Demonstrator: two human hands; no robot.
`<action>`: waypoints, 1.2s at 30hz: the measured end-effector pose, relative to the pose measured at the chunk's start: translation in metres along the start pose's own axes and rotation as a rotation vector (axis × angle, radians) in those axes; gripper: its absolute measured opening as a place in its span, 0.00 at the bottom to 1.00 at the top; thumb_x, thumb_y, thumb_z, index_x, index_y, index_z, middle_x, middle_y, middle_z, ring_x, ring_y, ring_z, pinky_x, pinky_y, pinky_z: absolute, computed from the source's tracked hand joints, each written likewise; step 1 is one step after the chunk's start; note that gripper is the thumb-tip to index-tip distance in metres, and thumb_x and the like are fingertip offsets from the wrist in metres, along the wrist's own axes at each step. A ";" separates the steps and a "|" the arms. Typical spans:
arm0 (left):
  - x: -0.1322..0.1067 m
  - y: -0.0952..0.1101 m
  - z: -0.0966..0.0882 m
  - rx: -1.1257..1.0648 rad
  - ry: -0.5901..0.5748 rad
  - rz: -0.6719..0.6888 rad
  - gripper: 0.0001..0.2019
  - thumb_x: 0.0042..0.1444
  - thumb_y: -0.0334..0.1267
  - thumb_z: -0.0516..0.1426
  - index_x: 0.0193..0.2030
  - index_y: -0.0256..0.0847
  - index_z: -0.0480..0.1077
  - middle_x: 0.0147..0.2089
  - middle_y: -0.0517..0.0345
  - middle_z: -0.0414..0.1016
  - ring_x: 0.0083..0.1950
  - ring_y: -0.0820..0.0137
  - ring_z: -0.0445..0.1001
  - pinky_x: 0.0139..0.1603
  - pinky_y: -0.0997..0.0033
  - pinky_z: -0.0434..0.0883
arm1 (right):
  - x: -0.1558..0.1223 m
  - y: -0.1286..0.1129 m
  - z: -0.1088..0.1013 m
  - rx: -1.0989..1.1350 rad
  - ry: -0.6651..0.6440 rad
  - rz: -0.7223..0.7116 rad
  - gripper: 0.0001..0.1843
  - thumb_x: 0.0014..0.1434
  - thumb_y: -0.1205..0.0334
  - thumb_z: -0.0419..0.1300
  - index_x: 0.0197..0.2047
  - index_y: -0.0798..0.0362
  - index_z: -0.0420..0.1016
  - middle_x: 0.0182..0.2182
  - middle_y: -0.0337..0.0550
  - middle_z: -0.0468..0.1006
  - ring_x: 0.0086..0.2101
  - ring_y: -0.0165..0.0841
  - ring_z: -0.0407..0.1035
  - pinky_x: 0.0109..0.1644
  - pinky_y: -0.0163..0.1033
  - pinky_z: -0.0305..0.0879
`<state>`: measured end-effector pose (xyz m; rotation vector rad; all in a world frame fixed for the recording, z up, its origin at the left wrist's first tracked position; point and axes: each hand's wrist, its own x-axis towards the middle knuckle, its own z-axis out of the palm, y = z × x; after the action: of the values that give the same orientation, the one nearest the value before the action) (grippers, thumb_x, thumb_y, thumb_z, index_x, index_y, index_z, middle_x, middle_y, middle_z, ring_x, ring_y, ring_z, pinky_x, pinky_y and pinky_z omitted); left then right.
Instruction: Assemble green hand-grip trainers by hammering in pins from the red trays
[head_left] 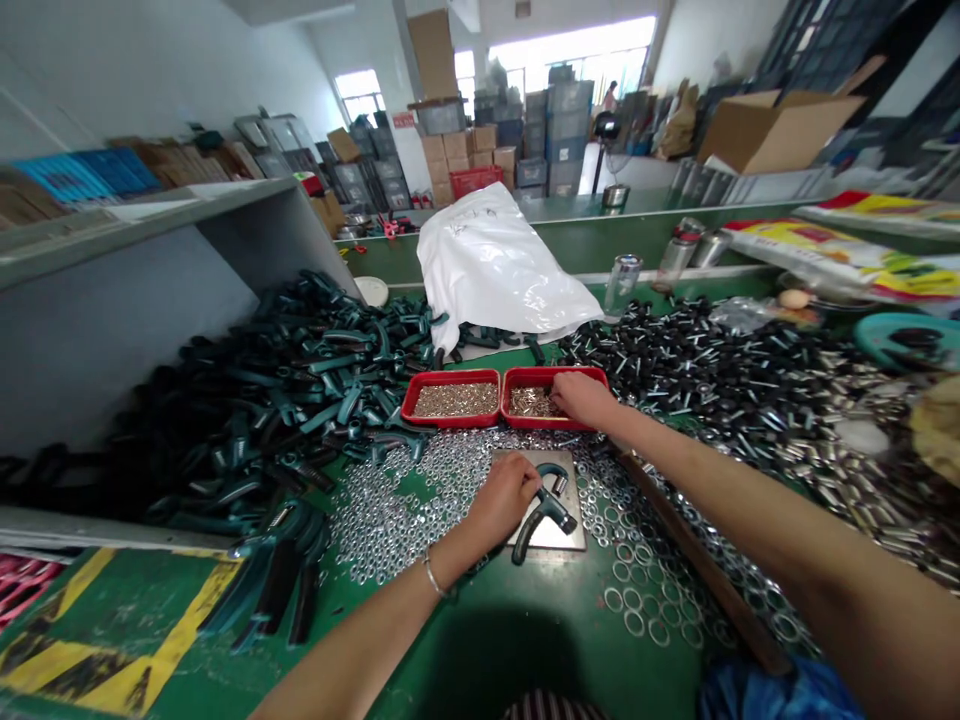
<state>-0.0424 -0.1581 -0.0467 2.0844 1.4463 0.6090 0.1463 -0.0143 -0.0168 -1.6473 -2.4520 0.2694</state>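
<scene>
My left hand (513, 492) pinches a teal curved tool part (553, 508) with a dark handle and a hooked upper end. It rests on a square metal plate (574, 535). My right hand (583, 398) reaches into the right red tray (525, 372), fingers bunched down among small metal pieces (531, 402); whatever lies between the fingertips is hidden. Beside it stands the left red tray (406, 405), filled with tiny gold-coloured pieces (456, 400).
Nuts (397, 515) and larger rings (645, 600) cover the green table. Teal handles (345, 370) pile at left, black knobbed bolts (675, 360) at right. A white sack (495, 265) stands behind the trays. A brown bar (705, 570) lies under my right forearm.
</scene>
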 end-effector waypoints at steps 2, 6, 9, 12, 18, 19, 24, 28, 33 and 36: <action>0.001 0.002 -0.002 0.046 0.002 0.029 0.07 0.63 0.33 0.53 0.33 0.40 0.70 0.38 0.56 0.73 0.44 0.66 0.71 0.51 0.65 0.68 | -0.003 0.002 -0.010 0.071 0.073 0.039 0.09 0.62 0.66 0.53 0.43 0.60 0.70 0.39 0.56 0.79 0.41 0.40 0.73 0.45 0.40 0.66; -0.003 0.002 -0.002 0.276 -0.086 0.271 0.11 0.66 0.33 0.49 0.40 0.38 0.72 0.43 0.51 0.73 0.48 0.63 0.71 0.53 0.64 0.67 | -0.020 0.006 -0.027 0.228 0.162 0.092 0.12 0.65 0.62 0.48 0.47 0.59 0.66 0.35 0.49 0.79 0.32 0.34 0.73 0.36 0.35 0.67; -0.011 0.002 -0.001 0.430 -0.161 0.401 0.14 0.68 0.35 0.46 0.45 0.37 0.72 0.46 0.48 0.74 0.49 0.61 0.71 0.53 0.61 0.66 | -0.048 0.005 -0.029 0.391 0.154 0.063 0.12 0.65 0.59 0.48 0.46 0.56 0.66 0.33 0.45 0.78 0.28 0.31 0.72 0.33 0.35 0.67; -0.024 0.003 -0.001 0.460 -0.144 0.431 0.16 0.68 0.42 0.49 0.54 0.36 0.69 0.54 0.46 0.72 0.54 0.59 0.68 0.56 0.57 0.64 | -0.083 0.003 -0.016 0.609 0.053 -0.005 0.09 0.62 0.59 0.52 0.40 0.53 0.71 0.34 0.43 0.78 0.29 0.32 0.72 0.35 0.37 0.68; -0.042 0.012 -0.001 0.480 -0.110 0.345 0.20 0.67 0.42 0.49 0.62 0.36 0.63 0.62 0.47 0.68 0.60 0.58 0.65 0.61 0.54 0.60 | -0.126 0.000 0.026 0.748 -0.109 0.087 0.08 0.61 0.56 0.55 0.37 0.52 0.70 0.28 0.37 0.77 0.27 0.32 0.73 0.34 0.37 0.69; -0.044 0.013 -0.001 0.485 -0.112 0.341 0.20 0.67 0.42 0.49 0.62 0.36 0.63 0.63 0.47 0.68 0.61 0.58 0.64 0.62 0.54 0.59 | -0.127 -0.001 0.031 0.731 -0.103 0.105 0.10 0.62 0.55 0.55 0.35 0.52 0.69 0.27 0.37 0.76 0.25 0.32 0.73 0.32 0.36 0.69; -0.050 0.015 0.001 0.494 -0.086 0.310 0.22 0.66 0.40 0.50 0.64 0.35 0.62 0.65 0.47 0.65 0.65 0.55 0.60 0.64 0.53 0.56 | -0.124 -0.008 0.037 0.562 -0.054 0.074 0.12 0.66 0.54 0.52 0.34 0.51 0.69 0.26 0.35 0.76 0.24 0.30 0.70 0.31 0.35 0.65; -0.052 0.014 0.002 0.503 -0.081 0.297 0.21 0.66 0.37 0.48 0.64 0.36 0.61 0.66 0.46 0.64 0.65 0.56 0.59 0.64 0.53 0.56 | -0.124 -0.017 0.031 0.295 -0.023 -0.016 0.13 0.69 0.57 0.49 0.35 0.51 0.68 0.30 0.39 0.78 0.30 0.32 0.72 0.34 0.34 0.65; -0.052 0.012 0.005 0.513 -0.080 0.307 0.22 0.65 0.34 0.47 0.65 0.33 0.60 0.66 0.45 0.63 0.65 0.55 0.59 0.63 0.52 0.57 | -0.125 -0.032 0.028 0.059 -0.043 -0.061 0.10 0.69 0.61 0.49 0.36 0.52 0.68 0.33 0.47 0.78 0.34 0.38 0.73 0.39 0.39 0.66; -0.052 0.010 0.009 0.530 -0.082 0.304 0.23 0.64 0.33 0.47 0.65 0.32 0.59 0.66 0.43 0.62 0.66 0.54 0.58 0.64 0.50 0.56 | -0.126 -0.039 0.027 -0.042 -0.073 -0.119 0.10 0.67 0.68 0.48 0.38 0.55 0.70 0.36 0.54 0.78 0.38 0.42 0.74 0.42 0.43 0.68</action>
<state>-0.0466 -0.2120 -0.0501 2.7375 1.3580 0.2548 0.1514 -0.1470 -0.0387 -1.5255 -2.6147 0.2680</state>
